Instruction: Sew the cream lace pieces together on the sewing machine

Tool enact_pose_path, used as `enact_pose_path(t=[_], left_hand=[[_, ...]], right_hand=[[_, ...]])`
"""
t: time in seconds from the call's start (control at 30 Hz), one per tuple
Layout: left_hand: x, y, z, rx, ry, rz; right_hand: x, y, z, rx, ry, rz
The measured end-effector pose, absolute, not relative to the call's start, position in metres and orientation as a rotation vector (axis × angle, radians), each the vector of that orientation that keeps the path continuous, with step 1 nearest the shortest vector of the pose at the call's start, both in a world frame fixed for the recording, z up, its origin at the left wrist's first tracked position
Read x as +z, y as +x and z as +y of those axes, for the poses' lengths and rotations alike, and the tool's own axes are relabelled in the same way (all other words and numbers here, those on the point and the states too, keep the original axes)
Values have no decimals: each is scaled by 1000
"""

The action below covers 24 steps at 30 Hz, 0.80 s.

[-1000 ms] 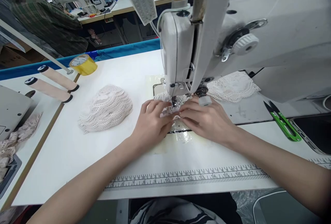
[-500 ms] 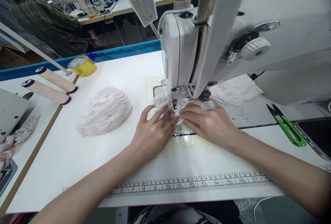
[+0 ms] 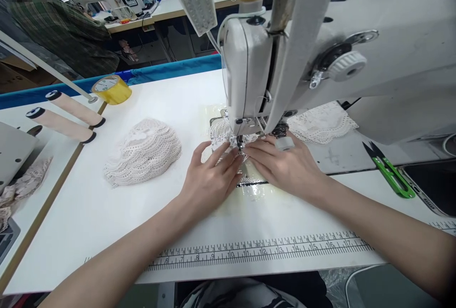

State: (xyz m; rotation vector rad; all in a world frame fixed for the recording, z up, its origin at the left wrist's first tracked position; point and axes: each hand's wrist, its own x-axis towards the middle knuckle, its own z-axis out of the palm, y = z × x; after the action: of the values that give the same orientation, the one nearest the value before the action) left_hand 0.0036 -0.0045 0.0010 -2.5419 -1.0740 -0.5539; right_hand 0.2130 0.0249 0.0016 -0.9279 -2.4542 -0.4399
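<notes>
A piece of white lace (image 3: pixel 220 133) lies under the presser foot (image 3: pixel 240 141) of a white sewing machine (image 3: pixel 245 75). My left hand (image 3: pixel 212 175) rests on the lace's near left side, fingers spread, their tips close to the foot. From the right, my right hand (image 3: pixel 288 163) lies on the lace with its fingers stretched out side by side, tips just right of the foot. Both hands press the lace flat rather than wrapping round it. The machine head hides the lace's far part, and my fingers cover much of its near edge.
Left stands a pile of white lace pieces (image 3: pixel 144 154); more lace (image 3: pixel 322 122) lies behind my right hand. Green thread snips (image 3: pixel 392 175) and a phone (image 3: pixel 432 187) are at right. Yellow tape (image 3: pixel 112 90) and thread cones (image 3: pixel 60 125) sit at left. A person (image 3: pixel 60 37) works beyond.
The lace has slid a little farther under the foot, and both hands' fingertips have moved slightly with it. Less lace shows on the near side. The whole view has shifted slightly.
</notes>
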Motion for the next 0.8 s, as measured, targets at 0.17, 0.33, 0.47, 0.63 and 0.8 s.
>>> enact_pose_path(t=[0.17, 0.33, 0.47, 0.63, 0.8], left_hand=[[2, 4, -12, -561, -2564, -1078], [3, 3, -10, -593, -2588, -1093], [2, 2, -7, -623, -2601, -1105], [0, 3, -4, -647, -2596, -1117], [-2, 3, -1, -668, -2587, -1121]], right_hand=[[2, 214, 21, -478, -859, -2497], [1, 216, 22, -479, -854, -2492], [0, 216, 23, -482, -877, -2495], [1, 215, 23, -508, -888, -2498], [0, 215, 24, -541, -927, -2519]])
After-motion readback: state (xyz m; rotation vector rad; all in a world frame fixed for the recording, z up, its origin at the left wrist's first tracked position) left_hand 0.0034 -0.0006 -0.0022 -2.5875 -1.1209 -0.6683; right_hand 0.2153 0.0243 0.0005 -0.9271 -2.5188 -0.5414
